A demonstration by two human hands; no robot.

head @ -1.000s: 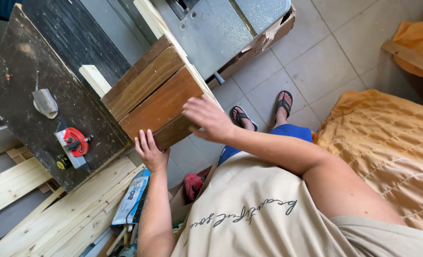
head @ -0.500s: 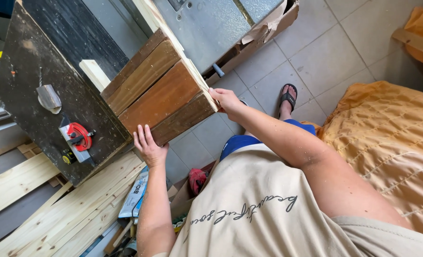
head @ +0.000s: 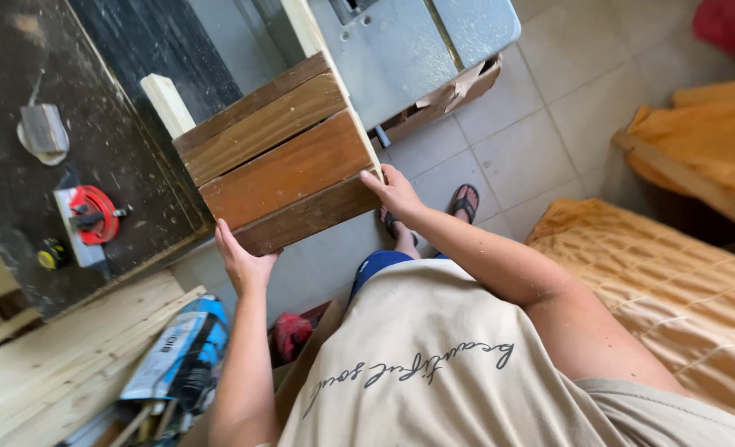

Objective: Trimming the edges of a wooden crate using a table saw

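Note:
A brown panel of several wooden slats (head: 276, 157), fixed to two pale battens, is held up in front of me. My left hand (head: 243, 261) grips its lower left corner from below. My right hand (head: 396, 194) grips its lower right corner, fingers against the pale batten's edge. The panel's upper part lies over a dark worktable (head: 127, 124) and a grey metal machine top (head: 417, 45).
On the dark worktable lie a red round tool (head: 93, 215), a small yellow and black tape measure (head: 51, 253) and a grey scraper (head: 43, 129). Pale planks (head: 61, 356) and a blue and white bag (head: 177, 356) sit lower left. An orange cloth-covered surface (head: 673, 281) is at right.
My right hand slid from the panel's face to its lower right corner. The panel shifted right and rose slightly. My left hand stayed at the lower left corner.

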